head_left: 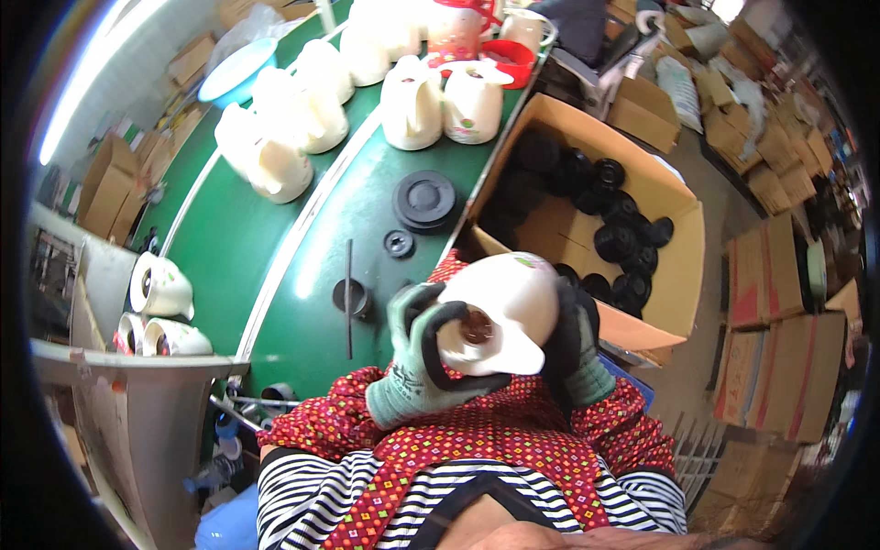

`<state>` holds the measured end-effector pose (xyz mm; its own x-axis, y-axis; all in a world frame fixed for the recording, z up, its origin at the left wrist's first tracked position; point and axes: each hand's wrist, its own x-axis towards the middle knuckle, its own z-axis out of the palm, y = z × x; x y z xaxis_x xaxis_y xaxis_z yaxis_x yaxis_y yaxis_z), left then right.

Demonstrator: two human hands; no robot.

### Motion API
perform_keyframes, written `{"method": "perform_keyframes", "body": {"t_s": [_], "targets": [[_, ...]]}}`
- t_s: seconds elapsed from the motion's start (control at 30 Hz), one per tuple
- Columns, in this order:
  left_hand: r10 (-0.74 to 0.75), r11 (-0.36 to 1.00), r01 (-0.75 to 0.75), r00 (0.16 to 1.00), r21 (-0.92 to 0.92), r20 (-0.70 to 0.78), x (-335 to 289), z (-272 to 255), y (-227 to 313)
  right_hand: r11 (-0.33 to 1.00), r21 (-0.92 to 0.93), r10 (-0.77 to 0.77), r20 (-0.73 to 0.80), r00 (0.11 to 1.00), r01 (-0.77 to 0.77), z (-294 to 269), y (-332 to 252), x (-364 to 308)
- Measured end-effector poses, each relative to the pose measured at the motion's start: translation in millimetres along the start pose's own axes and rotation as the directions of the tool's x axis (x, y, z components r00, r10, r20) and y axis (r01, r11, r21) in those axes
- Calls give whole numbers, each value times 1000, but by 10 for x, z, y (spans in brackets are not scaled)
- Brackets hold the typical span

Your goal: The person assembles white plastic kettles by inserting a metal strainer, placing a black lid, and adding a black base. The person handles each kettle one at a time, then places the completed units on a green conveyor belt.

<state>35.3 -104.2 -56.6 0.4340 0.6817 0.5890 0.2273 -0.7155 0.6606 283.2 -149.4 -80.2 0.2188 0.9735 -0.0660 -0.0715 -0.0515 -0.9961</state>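
In front of my chest is a white jug (518, 293) with a spout, its round opening tilted toward me and a brownish inside showing. My left hand (411, 362), in a green and black glove, curls its fingers around the jug at the opening's side. On the other side my right hand (579, 344), in the same kind of glove, presses against the jug's body; part of its fingers is hidden. Left of the jug, on the green table, lie a thick black disc (424, 200), a small black ring (399, 243), a black round cap (356, 301) and a thin dark rod (348, 261).
An open carton (680, 266) with many black round parts (623, 240) stands to the right. Several white jugs (411, 105) occupy the far end of the green table (220, 243). A blue basin (240, 75) and red basin (518, 62) are there. More jugs (165, 289) lie at left.
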Motion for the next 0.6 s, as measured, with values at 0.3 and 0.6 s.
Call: {"method": "perform_keyframes", "body": {"t_s": [0.3,0.6], "targets": [[-792,439,592,610,676,-20,-985,-694,-1300,604,-740,-387,52,920,296,-417,-92,304],[-854,491,836,517,-246,50,-911,-629,-1742,477,-769,-226,359,905,425,-64,-351,44]]}}
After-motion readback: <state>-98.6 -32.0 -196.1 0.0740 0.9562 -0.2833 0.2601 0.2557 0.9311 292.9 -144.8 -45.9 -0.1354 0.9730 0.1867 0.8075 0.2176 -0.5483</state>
